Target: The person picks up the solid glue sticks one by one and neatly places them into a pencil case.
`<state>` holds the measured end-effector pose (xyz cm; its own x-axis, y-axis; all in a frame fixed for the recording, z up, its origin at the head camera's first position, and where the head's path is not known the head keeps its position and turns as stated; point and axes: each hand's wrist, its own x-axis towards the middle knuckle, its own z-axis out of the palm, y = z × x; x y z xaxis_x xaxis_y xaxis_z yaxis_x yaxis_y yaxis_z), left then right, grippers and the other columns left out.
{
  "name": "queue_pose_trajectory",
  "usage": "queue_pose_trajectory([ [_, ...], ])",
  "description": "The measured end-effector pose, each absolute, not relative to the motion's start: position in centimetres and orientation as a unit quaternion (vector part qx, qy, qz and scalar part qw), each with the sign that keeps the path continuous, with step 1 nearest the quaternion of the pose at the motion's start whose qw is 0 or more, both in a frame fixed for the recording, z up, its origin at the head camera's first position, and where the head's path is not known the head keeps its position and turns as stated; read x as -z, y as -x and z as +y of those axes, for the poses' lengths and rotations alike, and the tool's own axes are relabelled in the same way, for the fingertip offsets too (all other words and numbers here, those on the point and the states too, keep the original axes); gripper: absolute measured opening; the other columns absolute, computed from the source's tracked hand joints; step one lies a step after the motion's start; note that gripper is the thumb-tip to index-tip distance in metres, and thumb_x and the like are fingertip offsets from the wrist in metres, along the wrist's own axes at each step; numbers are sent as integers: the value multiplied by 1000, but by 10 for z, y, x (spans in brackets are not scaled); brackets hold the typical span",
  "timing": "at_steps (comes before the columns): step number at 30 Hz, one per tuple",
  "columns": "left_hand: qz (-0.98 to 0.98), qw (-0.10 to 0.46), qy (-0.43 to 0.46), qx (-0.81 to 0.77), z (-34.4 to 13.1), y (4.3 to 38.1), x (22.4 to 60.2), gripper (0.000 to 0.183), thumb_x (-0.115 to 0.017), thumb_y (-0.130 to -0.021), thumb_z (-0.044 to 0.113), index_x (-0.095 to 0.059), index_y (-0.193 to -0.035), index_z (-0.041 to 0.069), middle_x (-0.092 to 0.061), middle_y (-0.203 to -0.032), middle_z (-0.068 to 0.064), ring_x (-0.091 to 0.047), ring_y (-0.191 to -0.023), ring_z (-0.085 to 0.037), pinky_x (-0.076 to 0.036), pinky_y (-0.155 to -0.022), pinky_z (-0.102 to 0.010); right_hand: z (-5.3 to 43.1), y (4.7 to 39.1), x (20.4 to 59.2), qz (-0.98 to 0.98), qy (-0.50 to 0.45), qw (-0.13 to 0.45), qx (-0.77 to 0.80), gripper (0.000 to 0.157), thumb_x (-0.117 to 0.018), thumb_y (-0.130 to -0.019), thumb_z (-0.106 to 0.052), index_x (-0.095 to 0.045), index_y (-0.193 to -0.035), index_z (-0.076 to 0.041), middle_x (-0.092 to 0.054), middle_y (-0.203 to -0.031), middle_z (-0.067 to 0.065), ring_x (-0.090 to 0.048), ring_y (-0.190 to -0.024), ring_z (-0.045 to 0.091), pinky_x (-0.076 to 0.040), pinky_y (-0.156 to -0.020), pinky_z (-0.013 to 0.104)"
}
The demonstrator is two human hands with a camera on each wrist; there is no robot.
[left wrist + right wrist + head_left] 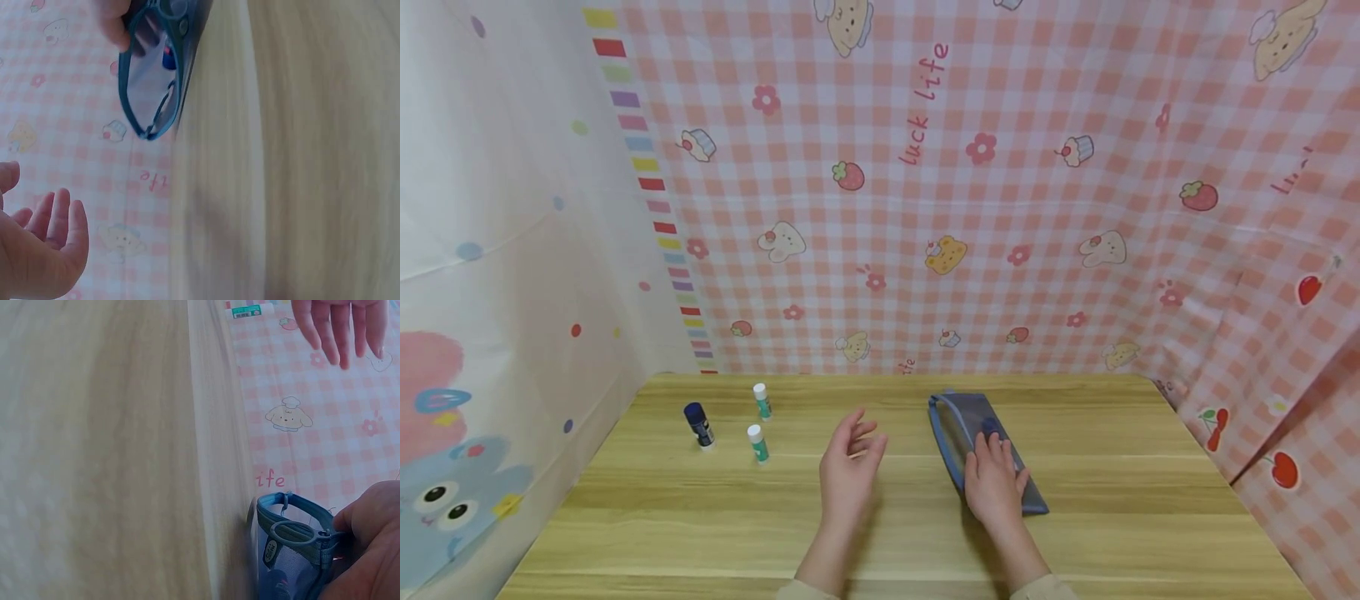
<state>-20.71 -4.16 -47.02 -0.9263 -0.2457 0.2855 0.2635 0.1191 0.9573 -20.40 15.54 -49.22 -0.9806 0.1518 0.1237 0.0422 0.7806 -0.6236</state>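
A blue mesh zip pouch (1033,492) lies on the right of the table, its zipped side gaping toward the left. My right hand (992,483) lies over it, fingers spread across the upper mesh. In the right wrist view, the thumb (375,509) grips the pouch's zip edge (300,532) near a ring-shaped loop. Through the mesh shows a dark blue capped thing (990,427), partly hidden by the fingers. My left hand (850,467) hovers left of the pouch, holding nothing, its fingers loosely bent and thumb apart.
On the table's left stand two green glue sticks with white caps, one farther back (763,402) and one nearer (758,444). Beside them is a larger dark blue glue stick (700,427). A pink checked curtain (895,208) hangs behind the wooden table (700,533).
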Motion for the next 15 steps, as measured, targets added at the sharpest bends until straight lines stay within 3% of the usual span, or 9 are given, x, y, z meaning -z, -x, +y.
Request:
queue_pose_trajectory([
  [15, -777, 301, 44, 550, -78, 203, 456, 52, -79, -85, 8, -58, -133, 4, -66, -119, -9, -65, -101, -26, -56, -83, -46, 155, 203, 492, -939, 49, 86, -330, 46, -39, -104, -15, -43, -142, 11, -30, -150, 35, -19, -142, 51, -7, -104, 80],
])
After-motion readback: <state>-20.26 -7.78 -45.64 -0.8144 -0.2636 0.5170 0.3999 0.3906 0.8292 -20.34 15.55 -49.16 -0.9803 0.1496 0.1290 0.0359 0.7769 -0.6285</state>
